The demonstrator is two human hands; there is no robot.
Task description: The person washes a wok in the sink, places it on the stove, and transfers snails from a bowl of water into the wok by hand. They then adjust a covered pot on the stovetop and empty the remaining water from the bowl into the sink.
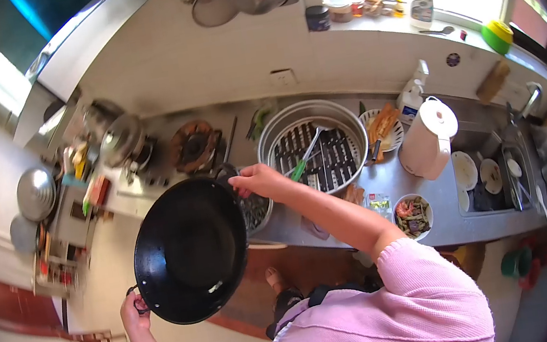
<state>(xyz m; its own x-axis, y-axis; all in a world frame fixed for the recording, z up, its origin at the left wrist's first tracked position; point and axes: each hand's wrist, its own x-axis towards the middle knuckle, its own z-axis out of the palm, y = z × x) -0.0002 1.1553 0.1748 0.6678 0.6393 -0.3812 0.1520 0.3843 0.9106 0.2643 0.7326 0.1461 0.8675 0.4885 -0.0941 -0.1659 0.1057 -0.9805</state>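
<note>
The pink knit top (395,322) lies nearest; past it, the left hand (136,313) and right hand (259,181) grip opposite handles of a raised black wok (193,250). Moving it calls for balanced lifting: its rim overlaps the counter (445,196) in view, near the steamer pot (357,131), with open floor (113,255) leftward.

From here I see a white kettle (424,143) on the counter (447,233), a spray bottle (409,104) behind it, a bowl of food (413,216) in front and, to its right, a sink (470,131) holding what look like plates (464,171).
</note>
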